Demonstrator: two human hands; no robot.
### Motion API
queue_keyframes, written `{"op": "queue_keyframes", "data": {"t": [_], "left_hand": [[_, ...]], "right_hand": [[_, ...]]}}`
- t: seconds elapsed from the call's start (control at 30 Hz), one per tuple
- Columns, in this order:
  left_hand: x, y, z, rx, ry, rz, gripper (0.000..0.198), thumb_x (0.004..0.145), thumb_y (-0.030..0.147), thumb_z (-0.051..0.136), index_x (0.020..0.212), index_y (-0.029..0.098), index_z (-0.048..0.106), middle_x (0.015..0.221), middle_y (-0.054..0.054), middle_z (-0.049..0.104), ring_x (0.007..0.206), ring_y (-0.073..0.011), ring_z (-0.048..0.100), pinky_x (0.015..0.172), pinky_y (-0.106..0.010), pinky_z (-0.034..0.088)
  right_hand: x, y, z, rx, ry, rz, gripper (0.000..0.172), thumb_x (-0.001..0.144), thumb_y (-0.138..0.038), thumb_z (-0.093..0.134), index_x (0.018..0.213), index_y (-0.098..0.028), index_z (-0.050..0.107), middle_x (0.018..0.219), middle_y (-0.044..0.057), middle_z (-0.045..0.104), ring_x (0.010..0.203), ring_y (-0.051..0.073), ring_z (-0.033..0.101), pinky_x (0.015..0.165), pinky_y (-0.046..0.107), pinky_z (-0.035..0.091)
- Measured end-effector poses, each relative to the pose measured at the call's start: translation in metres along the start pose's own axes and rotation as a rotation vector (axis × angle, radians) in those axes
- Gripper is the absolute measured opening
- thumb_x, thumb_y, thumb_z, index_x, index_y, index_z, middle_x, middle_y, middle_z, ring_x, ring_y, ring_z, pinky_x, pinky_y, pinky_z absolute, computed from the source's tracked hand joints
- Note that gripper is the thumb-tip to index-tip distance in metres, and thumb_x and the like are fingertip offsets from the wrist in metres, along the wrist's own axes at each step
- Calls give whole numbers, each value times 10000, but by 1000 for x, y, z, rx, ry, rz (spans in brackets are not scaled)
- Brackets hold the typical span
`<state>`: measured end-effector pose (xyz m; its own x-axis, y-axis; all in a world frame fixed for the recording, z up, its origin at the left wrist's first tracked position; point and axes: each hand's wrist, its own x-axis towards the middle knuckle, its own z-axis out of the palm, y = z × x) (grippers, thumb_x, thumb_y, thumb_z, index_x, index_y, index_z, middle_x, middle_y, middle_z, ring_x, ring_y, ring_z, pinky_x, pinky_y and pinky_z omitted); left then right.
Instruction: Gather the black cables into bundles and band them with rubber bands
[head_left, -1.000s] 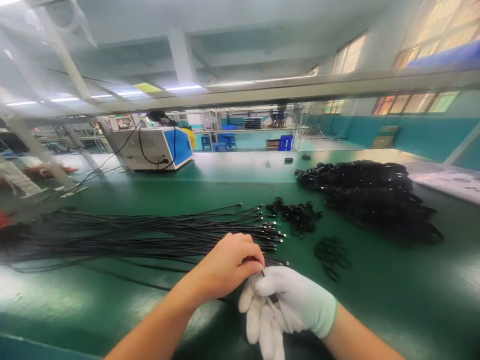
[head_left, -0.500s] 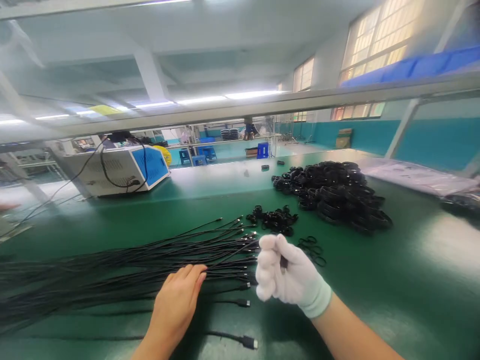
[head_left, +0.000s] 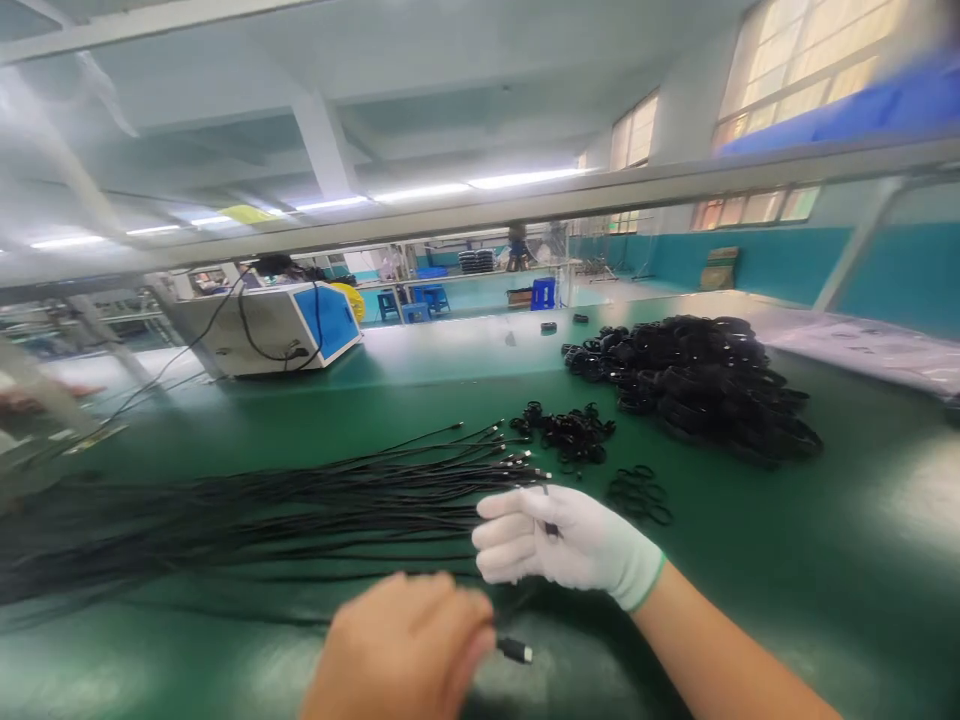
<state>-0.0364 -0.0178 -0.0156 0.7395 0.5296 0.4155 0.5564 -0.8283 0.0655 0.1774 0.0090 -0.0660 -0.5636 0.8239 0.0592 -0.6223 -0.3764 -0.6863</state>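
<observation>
My left hand (head_left: 409, 640), bare and smeared by motion, is curled at the lower middle. The black plug of a USB cable (head_left: 516, 650), with its pale metal tip, sticks out to the right from between its thumb and fingers. Just above and to the right, my right hand (head_left: 551, 540) wears a white glove with a green cuff. Its thumb and fingers are bent around a small dark cable end, mostly hidden in the palm. A spread of black cables (head_left: 300, 500) runs from the left, the plugs of its upper strands showing beyond the gloved fingers.
Beyond the gloved hand lie a small heap of black rings (head_left: 577, 432) and a few loose rings (head_left: 640, 495). A large pile of coiled black cables (head_left: 697, 385) covers the right of the green table (head_left: 420, 400). A white and blue machine (head_left: 277, 325) stands at back left.
My left hand has moved right and down, off the middle of the cable spread to the nearest plug. My right hand has turned and shifted slightly left. The view has swung a little left.
</observation>
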Motion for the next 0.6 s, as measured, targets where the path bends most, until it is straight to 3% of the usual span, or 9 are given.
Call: {"op": "queue_keyframes", "data": {"t": [0.07, 0.13, 0.27, 0.37, 0.5, 0.6], "left_hand": [[26, -13, -20, -114, -80, -125, 209, 881, 323, 447, 786, 304, 633, 723, 22, 658, 665, -163, 598, 584, -263, 445], [46, -24, -27, -251, -128, -207, 187, 861, 268, 485, 742, 266, 630, 763, 31, 651, 707, -142, 591, 624, -234, 436], [64, -34, -14, -411, -135, -267, 158, 838, 228, 521, 733, 231, 640, 777, 42, 639, 730, -119, 570, 646, -207, 409], [63, -39, 7, -484, -140, -294, 153, 827, 239, 525, 742, 218, 650, 763, 37, 637, 727, -125, 561, 647, -210, 405], [49, -47, 35, -578, -194, -370, 273, 867, 257, 415, 734, 179, 640, 729, 9, 646, 699, -146, 570, 620, -228, 416], [28, -51, 46, -368, -189, -417, 298, 890, 240, 354, 780, 183, 625, 781, -17, 653, 724, -175, 581, 628, -262, 406]], "right_hand": [[0, 13, 3, -17, -134, 101, 495, 811, -419, 617, 1142, -60, 535, 1053, 192, 633, 924, 269, 647, 910, 495, 405], [-2, 21, 8, -8, -218, 190, 543, 784, -430, 645, 1168, -64, 527, 1060, 201, 634, 940, 292, 645, 901, 519, 402], [-3, 30, 16, 38, -244, 260, 525, 780, -384, 658, 1177, -70, 521, 1064, 205, 641, 951, 304, 644, 894, 558, 394], [-2, 32, 19, 101, -252, 253, 484, 807, -338, 622, 1197, -73, 513, 1046, 180, 651, 970, 315, 635, 873, 550, 410], [1, 26, 21, 176, -202, 53, 458, 809, -336, 628, 1194, -111, 523, 953, 104, 655, 935, 276, 641, 889, 553, 402], [3, 16, 22, 195, -121, -69, 388, 812, -345, 633, 1136, -147, 554, 791, 17, 606, 802, 190, 628, 894, 520, 408]]}}
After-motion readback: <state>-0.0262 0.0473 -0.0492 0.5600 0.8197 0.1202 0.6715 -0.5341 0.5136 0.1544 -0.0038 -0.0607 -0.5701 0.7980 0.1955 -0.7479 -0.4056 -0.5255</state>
